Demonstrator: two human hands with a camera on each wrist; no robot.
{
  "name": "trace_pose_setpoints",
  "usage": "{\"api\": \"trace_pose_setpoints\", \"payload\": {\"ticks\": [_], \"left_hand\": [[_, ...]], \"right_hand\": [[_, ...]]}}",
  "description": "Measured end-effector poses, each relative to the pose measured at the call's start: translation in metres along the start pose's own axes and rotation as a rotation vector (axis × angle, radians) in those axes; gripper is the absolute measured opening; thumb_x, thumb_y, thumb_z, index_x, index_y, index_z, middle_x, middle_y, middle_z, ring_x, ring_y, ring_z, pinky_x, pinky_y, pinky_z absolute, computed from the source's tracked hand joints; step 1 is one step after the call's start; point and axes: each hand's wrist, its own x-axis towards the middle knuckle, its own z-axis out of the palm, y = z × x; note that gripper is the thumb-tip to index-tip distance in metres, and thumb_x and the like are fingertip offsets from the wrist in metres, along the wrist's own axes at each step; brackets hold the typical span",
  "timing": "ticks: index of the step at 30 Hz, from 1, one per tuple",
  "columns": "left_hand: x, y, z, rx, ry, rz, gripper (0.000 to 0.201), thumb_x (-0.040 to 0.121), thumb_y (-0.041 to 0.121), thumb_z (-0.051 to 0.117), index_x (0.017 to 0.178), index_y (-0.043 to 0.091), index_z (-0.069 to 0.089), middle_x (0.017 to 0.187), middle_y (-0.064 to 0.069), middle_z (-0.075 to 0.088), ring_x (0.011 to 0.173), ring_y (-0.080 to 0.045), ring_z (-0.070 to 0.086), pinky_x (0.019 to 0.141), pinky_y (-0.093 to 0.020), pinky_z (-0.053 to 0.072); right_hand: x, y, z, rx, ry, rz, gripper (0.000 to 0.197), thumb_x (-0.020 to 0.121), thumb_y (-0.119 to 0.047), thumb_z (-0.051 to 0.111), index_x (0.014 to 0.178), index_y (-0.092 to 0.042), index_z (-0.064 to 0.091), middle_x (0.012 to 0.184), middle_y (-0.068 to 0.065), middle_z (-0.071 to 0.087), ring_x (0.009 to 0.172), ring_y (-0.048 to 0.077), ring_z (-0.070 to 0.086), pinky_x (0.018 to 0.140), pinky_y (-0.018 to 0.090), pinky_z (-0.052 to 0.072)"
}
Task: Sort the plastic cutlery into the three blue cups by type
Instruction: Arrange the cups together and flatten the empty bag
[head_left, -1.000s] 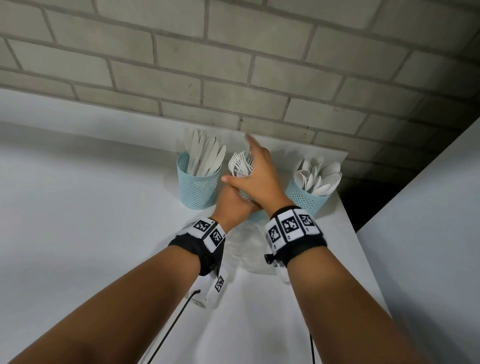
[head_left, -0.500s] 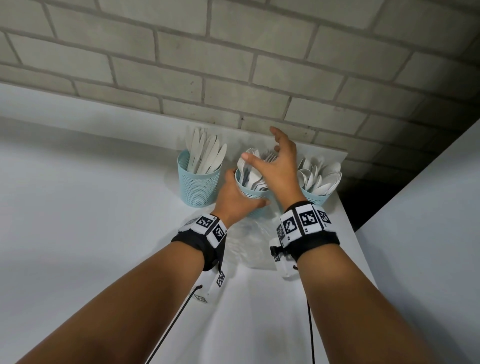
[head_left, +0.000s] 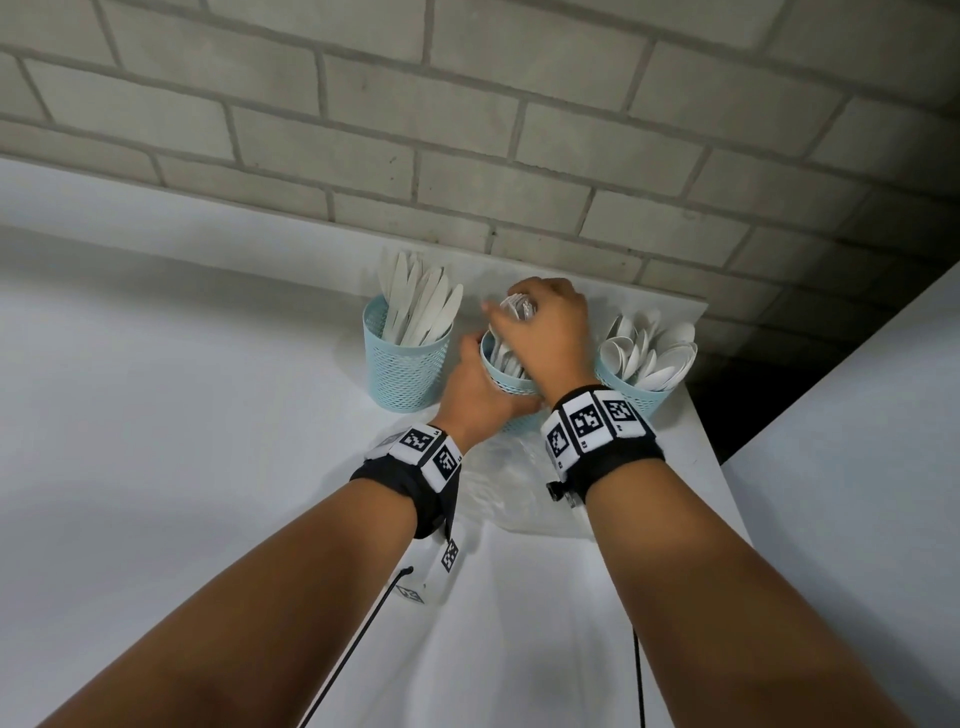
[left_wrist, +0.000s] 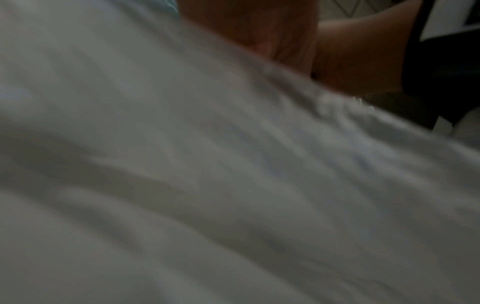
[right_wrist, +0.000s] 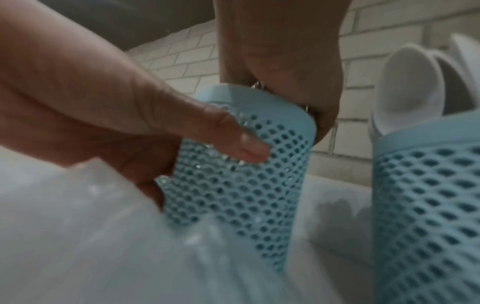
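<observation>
White forks bunched in right hand, pressed into middle blue cup; left hand wraps cup wall. Push straight down, keep cup braced; knife cup, spoon cup flank on table.

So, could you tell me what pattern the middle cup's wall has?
Light blue plastic mesh cup: small round holes, clearest in the right wrist view.

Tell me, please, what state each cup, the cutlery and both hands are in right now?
Left cup: upright, filled with knives.
Middle cup: upright, held, contains forks.
Right cup: upright, filled with spoons.
Left hand: grips the middle cup's side.
Right hand: fingers curled around the fork tops.
Clear plastic bag: crumpled on the table.
</observation>
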Motion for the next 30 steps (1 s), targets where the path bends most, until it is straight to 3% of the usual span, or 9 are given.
{"api": "trace_pose_setpoints", "payload": {"ticks": [3, 5, 10, 15, 18, 23, 26, 28, 30], "left_hand": [[0.001, 0.000, 0.000, 0.009, -0.008, 0.018, 0.100, 0.056, 0.010, 0.089, 0.135, 0.011, 0.027, 0.101, 0.025, 0.045, 0.091, 0.009, 0.052, 0.079, -0.009, 0.043], [0.002, -0.002, 0.000, -0.007, -0.014, 0.008, 0.100, 0.055, 0.010, 0.089, 0.134, 0.011, 0.028, 0.104, 0.018, 0.052, 0.089, 0.007, 0.054, 0.073, -0.006, 0.045], [0.004, -0.002, 0.002, 0.002, -0.008, 0.008, 0.097, 0.055, 0.011, 0.089, 0.133, 0.011, 0.029, 0.105, 0.011, 0.053, 0.095, -0.003, 0.059, 0.074, -0.010, 0.049], [0.006, -0.002, 0.003, 0.033, 0.030, 0.030, 0.095, 0.056, 0.014, 0.089, 0.131, 0.010, 0.031, 0.108, 0.007, 0.047, 0.100, -0.011, 0.054, 0.086, -0.024, 0.047], [0.008, -0.002, 0.004, 0.049, 0.040, 0.020, 0.094, 0.055, 0.017, 0.090, 0.129, 0.011, 0.032, 0.106, 0.009, 0.049, 0.102, -0.013, 0.054, 0.091, -0.028, 0.048], [0.010, -0.002, 0.004, 0.041, 0.046, 0.008, 0.089, 0.057, 0.014, 0.089, 0.126, 0.010, 0.034, 0.096, 0.021, 0.045, 0.100, -0.016, 0.057, 0.089, -0.030, 0.050], [0.011, -0.002, 0.004, 0.054, 0.050, 0.003, 0.087, 0.056, 0.016, 0.089, 0.124, 0.010, 0.036, 0.097, 0.016, 0.047, 0.098, -0.015, 0.056, 0.089, -0.030, 0.049], [0.012, -0.004, 0.004, 0.054, 0.039, -0.005, 0.087, 0.055, 0.018, 0.090, 0.124, 0.011, 0.036, 0.101, 0.010, 0.050, 0.101, -0.018, 0.058, 0.091, -0.037, 0.051], [0.012, -0.005, 0.004, 0.048, 0.038, -0.018, 0.090, 0.055, 0.018, 0.090, 0.125, 0.012, 0.036, 0.106, 0.005, 0.053, 0.103, -0.020, 0.060, 0.092, -0.042, 0.051]], "right_hand": [[-0.004, -0.002, 0.001, -0.008, -0.043, -0.092, 0.035, 0.076, -0.043, 0.070, 0.096, -0.014, 0.066, 0.098, 0.007, 0.063, 0.094, 0.024, 0.056, 0.078, 0.032, 0.048], [-0.006, -0.001, 0.001, 0.032, 0.036, -0.053, 0.034, 0.076, -0.041, 0.071, 0.092, -0.012, 0.066, 0.096, 0.008, 0.062, 0.091, 0.025, 0.057, 0.076, 0.033, 0.049], [-0.001, -0.002, 0.001, -0.019, -0.036, -0.089, 0.031, 0.076, -0.031, 0.071, 0.095, -0.009, 0.065, 0.096, 0.011, 0.060, 0.087, 0.027, 0.058, 0.072, 0.031, 0.049], [0.011, 0.007, -0.010, 0.132, 0.151, -0.063, 0.019, 0.077, -0.020, 0.071, 0.087, -0.004, 0.066, 0.091, 0.014, 0.057, 0.083, 0.028, 0.057, 0.073, 0.025, 0.042], [0.011, 0.005, -0.009, 0.137, 0.118, -0.079, 0.023, 0.080, -0.027, 0.070, 0.090, -0.007, 0.066, 0.100, 0.012, 0.059, 0.098, 0.028, 0.053, 0.079, 0.026, 0.040], [0.015, 0.001, -0.009, 0.001, -0.028, 0.036, 0.046, 0.085, -0.054, 0.054, 0.120, -0.024, 0.058, 0.128, 0.005, 0.053, 0.120, 0.025, 0.042, 0.097, 0.042, 0.042], [0.017, -0.003, -0.005, -0.070, -0.144, 0.047, 0.052, 0.083, -0.065, 0.044, 0.110, -0.026, 0.066, 0.114, 0.005, 0.063, 0.111, 0.026, 0.052, 0.094, 0.040, 0.045], [0.020, -0.003, -0.005, -0.029, -0.124, 0.065, 0.051, 0.085, -0.062, 0.043, 0.099, -0.022, 0.070, 0.100, 0.005, 0.068, 0.100, 0.024, 0.059, 0.088, 0.034, 0.048], [0.022, 0.001, -0.006, -0.042, -0.080, 0.075, 0.047, 0.090, -0.055, 0.042, 0.101, -0.019, 0.069, 0.103, 0.007, 0.067, 0.101, 0.025, 0.058, 0.086, 0.034, 0.047]]}}
